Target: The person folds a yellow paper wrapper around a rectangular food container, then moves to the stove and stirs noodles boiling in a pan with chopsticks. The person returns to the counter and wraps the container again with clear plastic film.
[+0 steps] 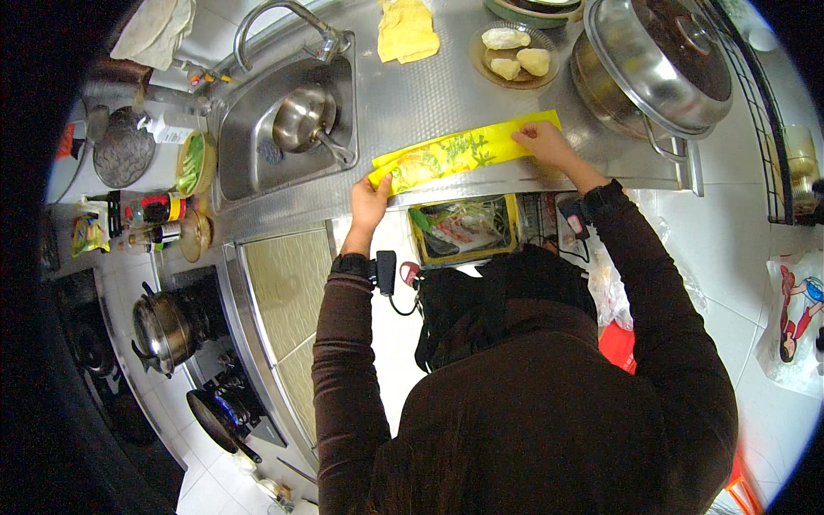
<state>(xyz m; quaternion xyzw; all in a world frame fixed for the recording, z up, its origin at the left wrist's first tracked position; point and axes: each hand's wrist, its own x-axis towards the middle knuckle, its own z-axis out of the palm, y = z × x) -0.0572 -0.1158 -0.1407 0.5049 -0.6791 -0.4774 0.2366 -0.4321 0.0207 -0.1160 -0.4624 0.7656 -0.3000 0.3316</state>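
Observation:
A long bright yellow folded cloth [451, 158] with a green leaf print lies slantwise along the front edge of the steel counter. My left hand [370, 206] grips its left end, thumb on top and the other fingers partly hidden beneath. My right hand [554, 150] is closed on the cloth near its right end, fingers bent over it. Whether the strip is fabric or thin plastic is hard to tell. Behind it on the counter sits a plate [521, 81] with several pale peeled pieces. Another crumpled yellow cloth [407, 30] rests further back.
On the left, a steel sink [232, 153] holds a metal pan [302, 118] under a curved faucet [288, 7]. A large lidded steel pot [601, 86] stands at the right. Below the counter edge is a bin [463, 251] with scraps. A skillet [210, 421] sits over a blue flame.

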